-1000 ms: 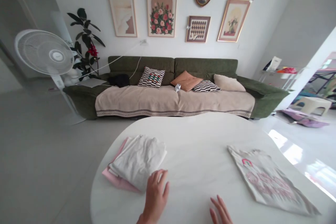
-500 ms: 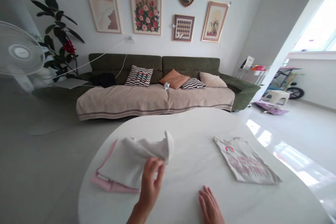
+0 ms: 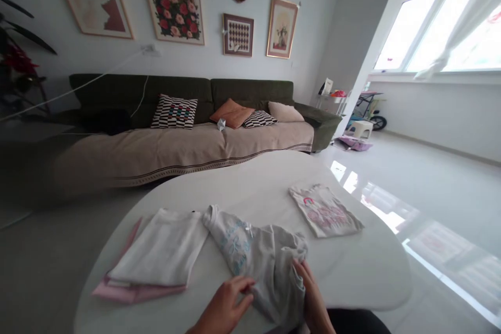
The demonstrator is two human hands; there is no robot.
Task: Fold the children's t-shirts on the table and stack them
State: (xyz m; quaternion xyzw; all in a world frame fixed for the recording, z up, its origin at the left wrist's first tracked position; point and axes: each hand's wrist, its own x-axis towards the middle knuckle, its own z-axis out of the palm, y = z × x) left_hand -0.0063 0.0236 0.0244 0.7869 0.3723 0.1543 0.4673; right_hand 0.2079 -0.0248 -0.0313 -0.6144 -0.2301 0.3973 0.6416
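A table (image 3: 352, 271) fills the near middle. On its left part lies a stack of folded clothes (image 3: 160, 253). Just right of the stack, touching it, a shirt (image 3: 258, 253) lies spread across the near middle of the table. The left hand (image 3: 223, 308) sits at the shirt's near left edge and the right hand (image 3: 315, 305) at its near right edge. Farther right on the table, apart from the shirt, lies a folded top (image 3: 324, 211). Behind the table stands a sofa (image 3: 250, 88) with cushions (image 3: 174, 112) on it. Pictures (image 3: 172, 2) hang on the wall above the sofa. A stool (image 3: 362, 128) stands far right, beyond the sofa's right end
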